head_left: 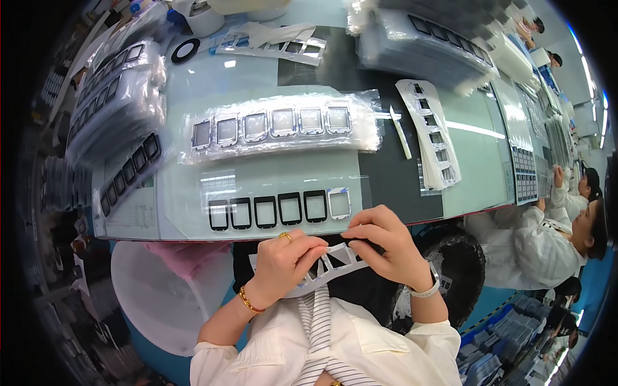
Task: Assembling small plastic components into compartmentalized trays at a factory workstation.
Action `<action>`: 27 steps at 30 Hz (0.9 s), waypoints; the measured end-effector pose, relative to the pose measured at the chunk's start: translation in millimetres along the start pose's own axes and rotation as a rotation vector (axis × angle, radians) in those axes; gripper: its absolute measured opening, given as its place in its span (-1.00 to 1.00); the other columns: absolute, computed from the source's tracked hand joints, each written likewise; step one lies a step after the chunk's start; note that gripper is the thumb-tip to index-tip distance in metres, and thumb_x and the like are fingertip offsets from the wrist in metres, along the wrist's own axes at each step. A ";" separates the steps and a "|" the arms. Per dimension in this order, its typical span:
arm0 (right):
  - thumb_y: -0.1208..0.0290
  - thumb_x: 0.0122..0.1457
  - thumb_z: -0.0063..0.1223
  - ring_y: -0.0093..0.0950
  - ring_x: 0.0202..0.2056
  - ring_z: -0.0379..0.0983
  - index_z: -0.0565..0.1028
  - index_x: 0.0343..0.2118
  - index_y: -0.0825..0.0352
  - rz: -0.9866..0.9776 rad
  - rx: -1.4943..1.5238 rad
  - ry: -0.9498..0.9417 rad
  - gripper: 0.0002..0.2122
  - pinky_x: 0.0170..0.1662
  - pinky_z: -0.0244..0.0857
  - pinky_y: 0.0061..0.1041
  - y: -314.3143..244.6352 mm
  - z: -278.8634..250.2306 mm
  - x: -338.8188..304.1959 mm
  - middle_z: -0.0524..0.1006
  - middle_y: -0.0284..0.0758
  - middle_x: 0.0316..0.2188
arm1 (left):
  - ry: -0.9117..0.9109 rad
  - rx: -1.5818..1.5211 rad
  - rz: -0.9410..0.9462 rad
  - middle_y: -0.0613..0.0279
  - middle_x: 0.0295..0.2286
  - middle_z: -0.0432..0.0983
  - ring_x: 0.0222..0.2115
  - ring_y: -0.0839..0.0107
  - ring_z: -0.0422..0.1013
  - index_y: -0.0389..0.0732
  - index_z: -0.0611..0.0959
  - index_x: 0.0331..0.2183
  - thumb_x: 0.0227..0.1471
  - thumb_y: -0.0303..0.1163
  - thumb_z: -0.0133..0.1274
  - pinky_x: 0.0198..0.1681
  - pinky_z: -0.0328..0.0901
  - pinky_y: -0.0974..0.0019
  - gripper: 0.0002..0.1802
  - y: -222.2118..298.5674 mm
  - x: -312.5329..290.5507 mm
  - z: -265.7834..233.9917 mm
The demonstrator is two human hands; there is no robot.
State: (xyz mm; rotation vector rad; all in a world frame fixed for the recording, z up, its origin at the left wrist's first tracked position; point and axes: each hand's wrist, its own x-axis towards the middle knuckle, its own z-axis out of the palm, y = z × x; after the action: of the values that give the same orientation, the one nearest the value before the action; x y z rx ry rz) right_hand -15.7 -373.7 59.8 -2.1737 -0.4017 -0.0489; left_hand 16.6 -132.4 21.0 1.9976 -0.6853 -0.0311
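Over my lap, just off the near table edge, I hold a curved white strip with square cut-outs point(333, 275) in both hands. My left hand point(278, 262) is closed, its thumb and finger pinched at the strip's upper edge. My right hand point(390, 249) bends around the strip's other end, thumb and fingers pinching near the top edge. Beyond my hands, a row of black rectangular frames point(264, 225) lies on the table, ending at the right in a frame with white and blue backing point(349, 204). Behind them, a clear plastic tray point(257, 151) holds several more such frames.
A white-handled knife point(402, 136) lies beside a stack of white cut-out strips point(443, 161). Stacked plastic trays point(119, 103) stand at the left, more trays point(412, 58) at the back. A black tape ring point(185, 51) lies at the back left. A white bin point(154, 302) stands below the table; co-workers point(534, 244) sit right.
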 end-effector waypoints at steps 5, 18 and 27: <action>0.65 0.04 0.30 -0.31 -0.22 0.48 0.59 -0.29 0.32 -0.084 -0.021 -0.031 -0.83 -0.16 0.37 -0.39 -0.1 7.9 5.6 0.56 -0.30 -0.22 | -0.016 0.042 0.003 0.24 -0.60 0.51 -0.64 0.33 0.40 -0.18 0.78 -0.38 0.06 -0.42 0.33 -0.57 0.24 0.30 -0.94 3.0 1.2 -4.2; 0.54 0.23 0.24 -0.57 -0.35 0.47 0.60 -0.27 0.42 0.206 0.193 0.176 -0.92 -0.23 0.32 -0.57 27.3 25.8 54.7 0.58 -0.34 -0.40 | 0.043 0.250 0.069 0.31 -0.64 0.46 -0.69 0.34 0.39 -0.06 0.81 -0.31 0.05 -0.31 0.36 -0.60 0.25 0.30 -0.88 -19.0 -7.3 -10.3; 0.51 0.24 0.26 -0.54 -0.37 0.48 0.62 -0.27 0.40 0.207 0.140 0.157 -0.92 -0.25 0.33 -0.55 33.1 37.7 57.1 0.58 -0.34 -0.40 | 0.054 0.420 0.124 0.41 -0.67 0.34 -0.70 0.41 0.33 0.09 0.83 -0.21 0.06 -0.19 0.34 -0.63 0.19 0.30 -0.79 -24.7 -7.3 -7.6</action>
State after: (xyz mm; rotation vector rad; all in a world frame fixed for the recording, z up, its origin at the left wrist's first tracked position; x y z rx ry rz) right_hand 44.2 -346.5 21.7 -2.0448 -0.0871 -0.0739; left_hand 24.0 -114.0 2.9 2.3389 -0.8312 0.2592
